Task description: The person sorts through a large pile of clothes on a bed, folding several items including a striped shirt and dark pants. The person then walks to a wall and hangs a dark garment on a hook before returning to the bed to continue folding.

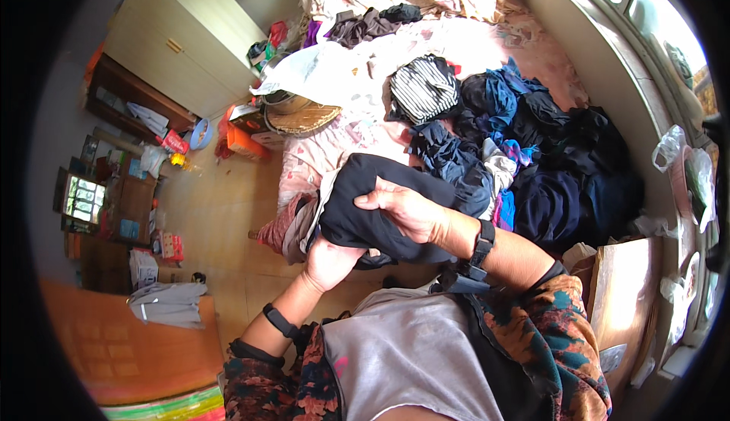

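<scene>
In front of my body I hold up a folded black garment (353,208) in both hands; its exact kind does not show. My right hand (407,212) lies over its upper face, thumb pressed on the cloth. From below, my left hand (332,263) grips the lower edge, its fingers hidden behind the fabric. Beyond the garment is the bed (312,174) with a pink patterned sheet. A heap of dark clothes (551,201) spreads over its right side, and a striped black-and-white garment (424,90) lies bundled near the middle.
A round woven basket (304,119) with white cloth near it stands at the bed's left edge. Orange boxes (245,144) sit on the floor beside the bed. A pale wardrobe (179,49) stands far left. Nearby at right is a wooden board (625,284) below the window ledge.
</scene>
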`<state>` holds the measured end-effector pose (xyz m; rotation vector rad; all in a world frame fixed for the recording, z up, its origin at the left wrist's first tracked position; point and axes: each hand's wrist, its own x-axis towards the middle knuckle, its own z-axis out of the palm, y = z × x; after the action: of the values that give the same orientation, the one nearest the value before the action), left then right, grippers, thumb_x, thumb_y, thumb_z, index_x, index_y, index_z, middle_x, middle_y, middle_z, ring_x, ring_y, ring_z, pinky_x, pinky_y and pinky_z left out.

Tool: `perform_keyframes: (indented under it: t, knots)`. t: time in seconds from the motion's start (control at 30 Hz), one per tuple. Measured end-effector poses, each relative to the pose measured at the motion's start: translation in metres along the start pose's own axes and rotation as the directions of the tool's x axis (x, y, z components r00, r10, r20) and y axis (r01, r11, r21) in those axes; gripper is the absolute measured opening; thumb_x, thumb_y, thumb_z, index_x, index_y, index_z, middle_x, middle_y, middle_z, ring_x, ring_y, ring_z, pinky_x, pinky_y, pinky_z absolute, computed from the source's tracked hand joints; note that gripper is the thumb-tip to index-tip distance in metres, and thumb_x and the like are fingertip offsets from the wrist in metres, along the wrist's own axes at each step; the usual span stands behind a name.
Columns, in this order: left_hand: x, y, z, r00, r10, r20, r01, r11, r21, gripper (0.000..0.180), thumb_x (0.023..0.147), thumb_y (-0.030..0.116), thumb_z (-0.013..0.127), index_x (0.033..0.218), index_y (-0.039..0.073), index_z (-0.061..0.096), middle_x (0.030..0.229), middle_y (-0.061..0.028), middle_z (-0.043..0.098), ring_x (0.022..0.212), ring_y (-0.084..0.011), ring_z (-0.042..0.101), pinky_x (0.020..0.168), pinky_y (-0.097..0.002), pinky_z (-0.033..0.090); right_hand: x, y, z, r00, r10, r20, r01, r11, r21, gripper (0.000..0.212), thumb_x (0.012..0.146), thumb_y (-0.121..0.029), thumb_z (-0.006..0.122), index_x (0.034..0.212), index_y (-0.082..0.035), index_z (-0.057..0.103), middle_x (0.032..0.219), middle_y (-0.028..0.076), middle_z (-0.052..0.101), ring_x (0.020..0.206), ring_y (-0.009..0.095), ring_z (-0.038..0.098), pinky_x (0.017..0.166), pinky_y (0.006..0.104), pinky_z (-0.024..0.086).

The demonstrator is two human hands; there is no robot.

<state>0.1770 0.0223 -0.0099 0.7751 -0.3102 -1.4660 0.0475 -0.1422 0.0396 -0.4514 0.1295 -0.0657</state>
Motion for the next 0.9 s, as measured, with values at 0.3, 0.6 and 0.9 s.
perform_keyframes:
  t: [0.3,0.6,0.9]
  knots:
    - [-0.004,0.052,-0.027,0.974,0.214,0.076,-0.209,0.975,-0.074,0.095,0.079,0.079,0.044,0.15,0.017,0.027,0.154,-0.0059,0.03,0.14,-0.0271,0.029,0.116,-0.0476,0.019,0.01,0.025,0.021,0.981,-0.168,-0.092,0.163,0.985,-0.053,0.03,0.091,-0.012,0.059,0.119,-0.002,0.055,0.111,0.009,0.065,0.099,0.018,0.064,0.089,0.0298,0.052]
    - [-0.011,0.062,-0.071,0.991,0.042,0.128,-0.06,0.989,0.135,0.079,0.077,0.036,0.079,0.137,-0.001,0.043,0.136,-0.0105,0.051,0.126,-0.025,0.048,0.108,-0.0409,0.035,0.039,0.045,0.006,0.889,-0.312,-0.336,0.295,0.95,-0.103,0.039,0.09,-0.016,0.059,0.127,-0.006,0.051,0.118,0.009,0.061,0.107,0.021,0.06,0.098,0.0378,0.047]
    - [-0.014,0.084,-0.087,0.975,0.02,0.223,-0.027,0.999,0.027,0.099,0.073,0.049,0.078,0.146,0.004,0.029,0.146,-0.0083,0.041,0.134,-0.0236,0.039,0.113,-0.0426,0.03,0.032,0.057,0.004,0.892,-0.445,-0.078,0.414,0.875,-0.25,0.063,0.088,-0.036,0.067,0.138,-0.006,0.043,0.131,0.008,0.054,0.119,0.021,0.054,0.105,0.0383,0.041]
